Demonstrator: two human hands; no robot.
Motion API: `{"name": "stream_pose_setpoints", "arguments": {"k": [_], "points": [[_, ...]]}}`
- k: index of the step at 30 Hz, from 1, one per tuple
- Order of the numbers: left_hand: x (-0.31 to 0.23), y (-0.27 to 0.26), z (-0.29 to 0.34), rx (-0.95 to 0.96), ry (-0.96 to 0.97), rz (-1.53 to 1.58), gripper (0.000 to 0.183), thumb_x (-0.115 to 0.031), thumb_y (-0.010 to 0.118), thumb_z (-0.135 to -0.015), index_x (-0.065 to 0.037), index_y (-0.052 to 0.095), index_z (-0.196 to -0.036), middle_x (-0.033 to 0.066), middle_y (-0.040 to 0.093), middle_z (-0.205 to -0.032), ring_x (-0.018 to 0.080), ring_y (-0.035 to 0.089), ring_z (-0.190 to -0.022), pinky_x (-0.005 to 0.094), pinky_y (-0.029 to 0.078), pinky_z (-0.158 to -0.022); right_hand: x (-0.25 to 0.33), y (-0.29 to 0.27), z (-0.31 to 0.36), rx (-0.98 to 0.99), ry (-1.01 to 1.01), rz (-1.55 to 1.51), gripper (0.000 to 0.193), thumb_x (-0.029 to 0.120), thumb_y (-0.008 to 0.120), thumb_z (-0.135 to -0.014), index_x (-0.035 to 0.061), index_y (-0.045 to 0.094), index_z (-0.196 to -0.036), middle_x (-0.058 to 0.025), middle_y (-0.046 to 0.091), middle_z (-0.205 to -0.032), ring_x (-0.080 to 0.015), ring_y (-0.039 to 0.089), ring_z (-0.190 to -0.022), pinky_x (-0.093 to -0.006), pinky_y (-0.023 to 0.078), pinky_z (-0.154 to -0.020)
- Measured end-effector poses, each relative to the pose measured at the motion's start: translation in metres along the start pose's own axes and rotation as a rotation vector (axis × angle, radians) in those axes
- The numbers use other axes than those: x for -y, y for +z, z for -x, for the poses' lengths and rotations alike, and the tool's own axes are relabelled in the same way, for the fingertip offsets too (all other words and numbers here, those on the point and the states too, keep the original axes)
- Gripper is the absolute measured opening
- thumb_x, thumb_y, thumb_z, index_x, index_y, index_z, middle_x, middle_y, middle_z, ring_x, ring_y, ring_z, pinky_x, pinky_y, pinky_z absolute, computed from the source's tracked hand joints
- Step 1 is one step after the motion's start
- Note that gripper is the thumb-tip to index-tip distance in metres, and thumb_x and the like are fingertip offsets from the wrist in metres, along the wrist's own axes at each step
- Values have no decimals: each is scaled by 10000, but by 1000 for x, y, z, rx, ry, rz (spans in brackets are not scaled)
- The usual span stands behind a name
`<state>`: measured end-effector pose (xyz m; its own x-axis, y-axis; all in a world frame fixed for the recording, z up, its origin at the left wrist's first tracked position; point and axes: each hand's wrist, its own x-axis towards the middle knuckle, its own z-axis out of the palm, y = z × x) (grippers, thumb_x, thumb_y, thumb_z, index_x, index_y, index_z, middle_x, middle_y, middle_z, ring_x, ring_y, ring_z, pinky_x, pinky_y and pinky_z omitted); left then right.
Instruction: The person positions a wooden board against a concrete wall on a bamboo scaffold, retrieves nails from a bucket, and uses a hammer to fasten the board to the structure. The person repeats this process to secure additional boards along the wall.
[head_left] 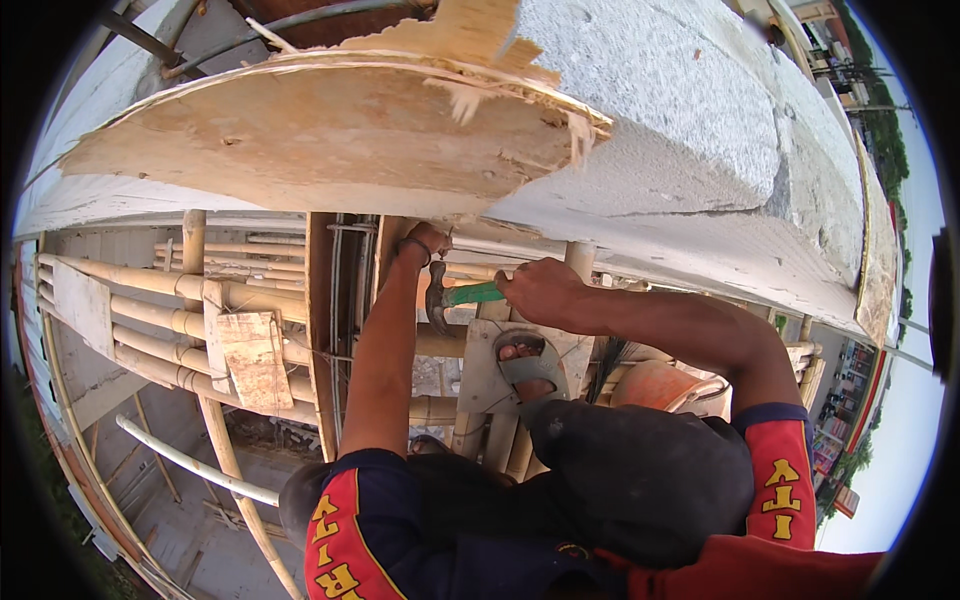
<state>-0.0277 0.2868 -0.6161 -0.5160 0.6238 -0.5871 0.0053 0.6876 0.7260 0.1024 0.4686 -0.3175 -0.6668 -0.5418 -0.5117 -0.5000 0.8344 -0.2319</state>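
My right hand [543, 291] grips the green handle of a claw hammer [474, 293]. The hammer's dark metal head points left and sits just below my left hand [428, 239]. That hand is raised against the underside of the concrete ledge, beside an upright wooden plank [388, 248], with a dark band round its wrist. Its fingers are closed near a small thin thing that I cannot make out. Above both hands a torn, splintered plywood sheet [320, 135] is fixed to the pale concrete [660, 130].
Lashed bamboo poles [150, 310] form scaffolding to the left, with a plywood scrap [255, 358] tied on. My sandalled foot [528, 366] rests on a small board [478, 385]. An orange bucket [668, 388] stands to its right. Below left are a white pipe [200, 462] and a drop to a lower level.
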Motion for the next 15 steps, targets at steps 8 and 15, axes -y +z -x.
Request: {"name": "stream_pose_setpoints", "arguments": {"k": [8, 15], "points": [[4, 6, -10, -5, -155, 47, 216, -224, 692, -651, -10, 672, -645, 94, 666, -655, 183, 617, -617, 345, 477, -598, 20, -22, 12, 255, -213, -128, 156, 156, 619, -811, 24, 672, -875, -163, 681, -752, -313, 696, -723, -414, 551, -578], [-11, 6, 4, -52, -237, -129, 272, -278, 705, -666, -26, 701, -769, 148, 707, -834, 280, 666, -782, 373, 512, -741, 19, -29, 6, 63, -55, -68, 143, 159, 607, -817, 33, 663, -854, -130, 680, -740, -303, 696, -717, -409, 554, -577]]}}
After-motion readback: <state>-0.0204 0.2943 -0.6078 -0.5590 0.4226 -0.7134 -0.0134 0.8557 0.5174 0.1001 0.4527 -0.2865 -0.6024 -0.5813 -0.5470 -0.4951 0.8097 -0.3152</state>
